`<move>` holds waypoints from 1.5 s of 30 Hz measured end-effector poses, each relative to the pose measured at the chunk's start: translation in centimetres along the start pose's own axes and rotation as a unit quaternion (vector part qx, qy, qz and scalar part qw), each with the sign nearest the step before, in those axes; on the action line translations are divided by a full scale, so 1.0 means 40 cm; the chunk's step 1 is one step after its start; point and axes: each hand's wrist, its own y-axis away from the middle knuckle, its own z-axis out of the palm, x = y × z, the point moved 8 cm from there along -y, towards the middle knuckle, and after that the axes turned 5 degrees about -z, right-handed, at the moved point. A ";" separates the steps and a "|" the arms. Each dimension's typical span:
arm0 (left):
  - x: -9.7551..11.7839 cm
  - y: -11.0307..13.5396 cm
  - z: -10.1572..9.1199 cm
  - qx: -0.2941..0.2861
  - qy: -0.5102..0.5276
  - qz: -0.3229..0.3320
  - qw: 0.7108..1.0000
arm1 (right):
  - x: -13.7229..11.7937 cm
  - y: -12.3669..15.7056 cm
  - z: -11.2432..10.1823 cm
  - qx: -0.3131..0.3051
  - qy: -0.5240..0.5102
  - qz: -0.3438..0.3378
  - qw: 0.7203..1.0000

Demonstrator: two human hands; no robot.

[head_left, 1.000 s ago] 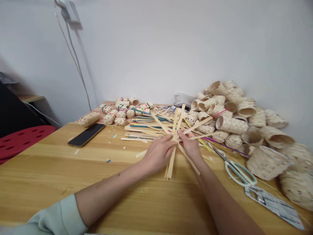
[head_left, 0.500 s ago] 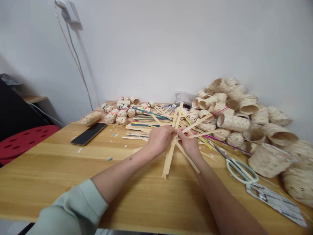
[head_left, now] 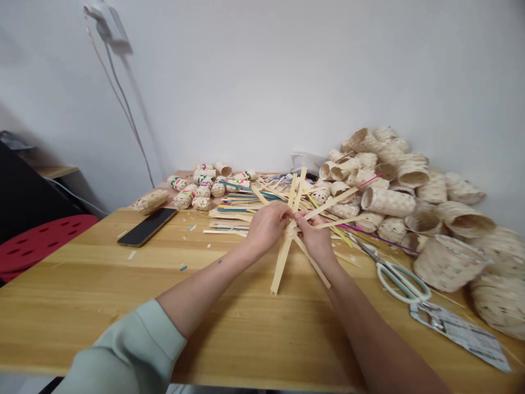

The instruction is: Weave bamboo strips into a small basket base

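Note:
A radiating bundle of flat pale bamboo strips (head_left: 282, 268) sits at the centre of the view, held a little above the wooden table (head_left: 82, 295). The strips cross at a small woven knot (head_left: 291, 230). My left hand (head_left: 267, 227) grips the bundle from the left, its fingers reaching the crossing. My right hand (head_left: 315, 238) pinches the same crossing from the right. Both hands hide part of the centre, and the fingers' exact hold is partly out of sight.
Beyond the hands lie loose natural and coloured strips (head_left: 233, 210), banded woven rolls (head_left: 205, 187) and a large heap of woven cylinders (head_left: 388, 201). Scissors (head_left: 400, 282), a printed packet (head_left: 459, 336) and a phone (head_left: 146, 227) lie on the table.
My left hand has risen from lower on the bundle to the crossing beside my right hand. The bundle has lifted and turned slightly. The camera view has shifted a little.

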 end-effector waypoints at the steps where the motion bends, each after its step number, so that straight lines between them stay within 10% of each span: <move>1: -0.001 0.000 0.001 0.002 0.000 0.001 1.000 | 0.000 0.001 -0.001 0.003 -0.003 0.002 1.000; 17: 0.021 0.018 0.045 0.012 -0.050 0.091 0.995 | 0.006 -0.005 -0.012 0.024 -0.020 0.024 0.999; 45: -0.068 0.003 0.102 -0.037 0.167 -0.090 0.981 | 0.081 -0.011 0.003 -0.113 0.046 0.092 0.988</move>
